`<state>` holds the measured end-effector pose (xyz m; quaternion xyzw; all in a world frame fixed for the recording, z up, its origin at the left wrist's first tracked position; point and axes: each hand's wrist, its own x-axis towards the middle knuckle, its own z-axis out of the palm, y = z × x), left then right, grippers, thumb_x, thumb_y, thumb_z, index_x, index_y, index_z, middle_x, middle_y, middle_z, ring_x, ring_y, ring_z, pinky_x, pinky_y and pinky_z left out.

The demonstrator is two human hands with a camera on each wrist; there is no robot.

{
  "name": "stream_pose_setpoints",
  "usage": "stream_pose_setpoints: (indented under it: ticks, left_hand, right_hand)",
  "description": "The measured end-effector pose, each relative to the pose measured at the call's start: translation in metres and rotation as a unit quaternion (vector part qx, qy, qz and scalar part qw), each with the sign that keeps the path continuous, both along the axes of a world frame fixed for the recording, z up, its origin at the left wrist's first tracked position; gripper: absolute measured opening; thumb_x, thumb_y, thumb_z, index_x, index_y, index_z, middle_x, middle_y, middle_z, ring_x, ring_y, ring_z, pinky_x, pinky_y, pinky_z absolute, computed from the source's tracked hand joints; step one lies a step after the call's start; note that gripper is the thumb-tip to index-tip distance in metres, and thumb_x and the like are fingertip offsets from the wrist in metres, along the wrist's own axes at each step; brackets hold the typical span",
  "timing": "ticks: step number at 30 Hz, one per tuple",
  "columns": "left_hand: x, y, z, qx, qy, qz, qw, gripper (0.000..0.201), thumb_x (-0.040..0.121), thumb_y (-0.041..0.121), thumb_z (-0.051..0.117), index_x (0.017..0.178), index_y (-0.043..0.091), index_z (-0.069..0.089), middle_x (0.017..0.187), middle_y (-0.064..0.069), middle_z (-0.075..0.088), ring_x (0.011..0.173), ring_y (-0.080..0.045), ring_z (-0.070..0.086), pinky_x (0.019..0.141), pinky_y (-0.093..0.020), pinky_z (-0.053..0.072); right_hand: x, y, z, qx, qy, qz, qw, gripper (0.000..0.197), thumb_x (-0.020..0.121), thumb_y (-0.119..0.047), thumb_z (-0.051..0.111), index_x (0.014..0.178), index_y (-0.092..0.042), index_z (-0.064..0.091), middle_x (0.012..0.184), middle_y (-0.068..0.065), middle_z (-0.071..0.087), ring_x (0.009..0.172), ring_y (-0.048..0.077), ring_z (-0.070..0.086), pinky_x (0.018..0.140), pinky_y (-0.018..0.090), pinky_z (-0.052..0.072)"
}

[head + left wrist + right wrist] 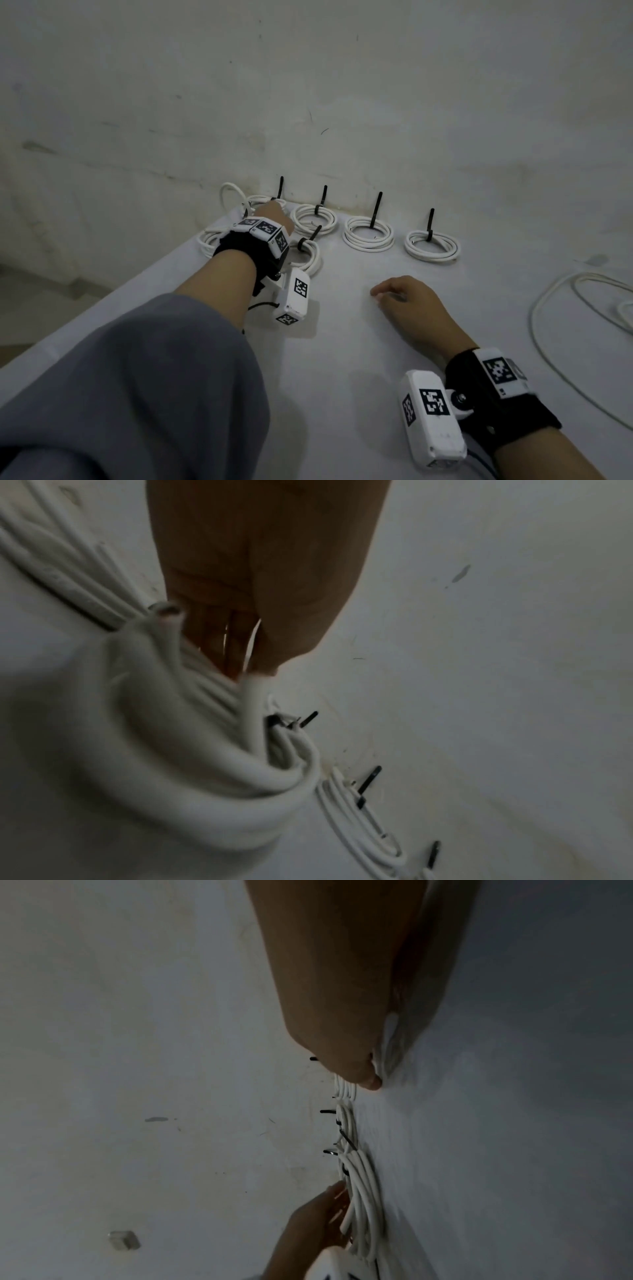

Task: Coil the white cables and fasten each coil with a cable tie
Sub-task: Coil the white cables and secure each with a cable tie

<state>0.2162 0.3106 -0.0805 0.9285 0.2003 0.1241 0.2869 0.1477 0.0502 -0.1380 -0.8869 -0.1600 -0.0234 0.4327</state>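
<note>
My left hand point(274, 216) reaches to the back left corner of the table. There its fingers point(240, 647) grip a white cable coil point(205, 750), and one loop point(230, 185) stands up beside the hand. The right wrist view shows the left hand point(318, 1221) curled round those strands. Several tied coils point(368, 245) lie in a row along the wall, each with a black cable tie point(376, 209) sticking up. My right hand point(400, 301) rests on the table in front of them, fingers loosely curled and holding nothing.
A long uncoiled white cable point(548, 301) lies at the right edge. Another white bundle point(207, 245) sits at the left table edge under my left wrist. The white table point(342, 359) meets the wall just behind the coils.
</note>
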Motion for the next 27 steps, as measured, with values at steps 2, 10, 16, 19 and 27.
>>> stream_pose_setpoints:
  ticks: [2,10,16,19,27]
  left_hand:
    - [-0.006,0.007,0.016,-0.041,-0.058,-0.047,0.996,0.022,0.085,0.005,0.055,0.099,-0.001,0.070,0.101,-0.017,0.069,0.099,-0.031,0.065,0.085,-0.033,0.052]
    - [-0.040,0.089,0.055,0.140,-0.098,-0.135,0.976,0.033,0.092,-0.004,0.043,0.118,0.007,0.060,0.126,-0.014,0.054,0.115,-0.029,0.052,0.092,-0.029,0.036]
    - [-0.033,0.116,0.036,0.188,0.013,-0.195,0.963,0.056,0.092,-0.011,0.033,0.142,0.013,0.039,0.149,-0.008,0.036,0.135,-0.026,0.036,0.105,-0.027,0.025]
    - [-0.030,0.126,0.033,0.187,-0.022,-0.199,0.962,0.042,0.095,-0.002,0.040,0.134,0.012,0.051,0.140,-0.008,0.047,0.128,-0.025,0.044,0.102,-0.026,0.027]
    - [-0.054,0.139,0.035,0.179,-0.054,-0.231,0.955,0.020,0.091,0.010,0.058,0.102,0.015,0.074,0.101,-0.005,0.072,0.094,-0.017,0.062,0.077,-0.019,0.037]
  right_hand:
    - [0.005,0.007,0.009,-0.011,-0.013,-0.005,1.000,0.015,0.091,-0.017,0.057,0.086,-0.027,0.067,0.103,-0.005,0.060,0.096,0.006,0.055,0.070,0.006,0.035]
    - [0.023,0.092,0.078,-0.041,-0.106,0.083,0.990,0.016,0.091,-0.016,0.058,0.095,-0.011,0.072,0.095,-0.001,0.067,0.090,0.010,0.059,0.073,0.017,0.036]
    - [0.058,0.167,0.089,-0.071,-0.089,0.135,0.984,0.020,0.091,-0.016,0.055,0.104,-0.012,0.070,0.108,0.005,0.068,0.101,0.016,0.061,0.079,0.021,0.039]
    - [0.070,0.196,0.086,-0.117,-0.083,0.157,0.977,0.027,0.093,-0.015,0.054,0.118,-0.010,0.063,0.119,0.006,0.064,0.109,0.019,0.058,0.088,0.022,0.040]
    - [0.084,0.232,0.089,-0.195,-0.096,0.262,0.940,0.021,0.092,-0.016,0.057,0.108,-0.014,0.070,0.106,0.003,0.068,0.091,0.009,0.055,0.071,0.018,0.037]
